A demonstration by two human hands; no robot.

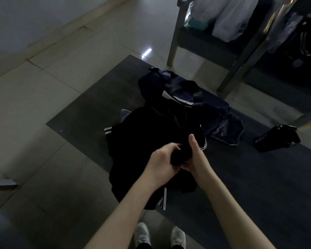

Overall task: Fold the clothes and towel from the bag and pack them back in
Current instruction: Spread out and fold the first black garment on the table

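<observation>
Evidently the left hand point(162, 159) and right hand point(193, 155) gripped the soft black white-striped garment point(142, 150); seemingly light, floppy, best taken by corners.

The garment point(142, 150) hides some fingers of the left hand point(162, 162) and right hand point(196, 155). The top edge cuts the chair point(173, 42). The label point(182, 101) on the bag point(169, 83), perhaps lettering, is too small to read

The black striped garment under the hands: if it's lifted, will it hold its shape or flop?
Probably floppy: the black striped garment lies in soft rumpled folds and bunches where the left hand and right hand grip it. It would likely drape rather than tip, since one striped end hangs over the table edge. It seems light, being thin cloth.
</observation>
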